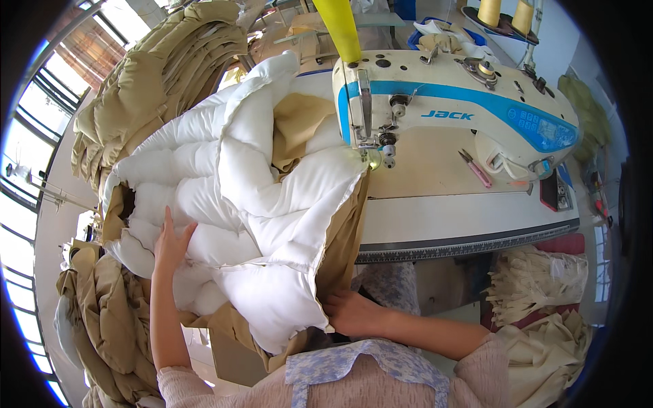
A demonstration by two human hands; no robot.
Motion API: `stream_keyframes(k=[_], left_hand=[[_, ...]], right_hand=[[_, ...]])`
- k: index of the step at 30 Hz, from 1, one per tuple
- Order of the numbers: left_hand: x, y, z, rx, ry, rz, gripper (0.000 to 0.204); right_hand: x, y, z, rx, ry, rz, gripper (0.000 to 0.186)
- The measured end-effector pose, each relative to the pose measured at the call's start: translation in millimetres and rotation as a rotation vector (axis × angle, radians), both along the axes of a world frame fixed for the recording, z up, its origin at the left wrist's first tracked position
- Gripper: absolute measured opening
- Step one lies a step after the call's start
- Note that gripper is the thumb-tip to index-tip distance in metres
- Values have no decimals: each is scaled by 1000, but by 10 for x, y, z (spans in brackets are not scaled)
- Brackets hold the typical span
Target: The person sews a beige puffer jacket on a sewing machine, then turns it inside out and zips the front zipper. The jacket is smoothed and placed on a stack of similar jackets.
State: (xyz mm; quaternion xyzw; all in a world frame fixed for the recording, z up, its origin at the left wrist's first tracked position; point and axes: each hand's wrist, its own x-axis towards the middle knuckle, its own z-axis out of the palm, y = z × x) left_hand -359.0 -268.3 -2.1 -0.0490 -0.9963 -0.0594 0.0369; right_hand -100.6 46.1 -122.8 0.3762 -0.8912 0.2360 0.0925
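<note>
A white quilted padded garment piece (252, 285) with tan fabric (343, 245) along its edges lies spread from the sewing machine's needle area down toward my lap. My left hand (170, 243) rests on its white quilting at the left, thumb and fingers apart. My right hand (350, 311) is at the lower right corner of the piece, fingers curled round the edge, fingertips partly hidden. The white and blue sewing machine (435, 95) stands at upper right, its presser foot beside the garment's edge. Pink-handled snips (481, 173) lie on the machine bed.
Piled tan padded garments (143, 81) stand at upper left and more (102, 313) hang at lower left. Cream fabric bundles (530, 285) sit right, below the table's ruled front edge (462, 246). Yellow thread cones (490, 12), a blue bin (486, 42) and a red-cased phone (554, 194) are also in view.
</note>
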Motion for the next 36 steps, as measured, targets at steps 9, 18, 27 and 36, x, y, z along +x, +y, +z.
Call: stream_keyframes(k=[9,18,27,36], left_hand=[[-771,-95,-511,294,-133,-268,58],[-1389,371,2538,381,1251,-602,43],[-1160,-888,297,309,563,-208,37],[1501,469,168,849,-910,-1161,29]], right_hand=[[276,162,653,-355,-73,-205,33],[-379,-631,562,-688,-210,-233,32],[-474,-738,467,-530,-353,-355,29],[-648,-526,1286,-636,184,-284,27]])
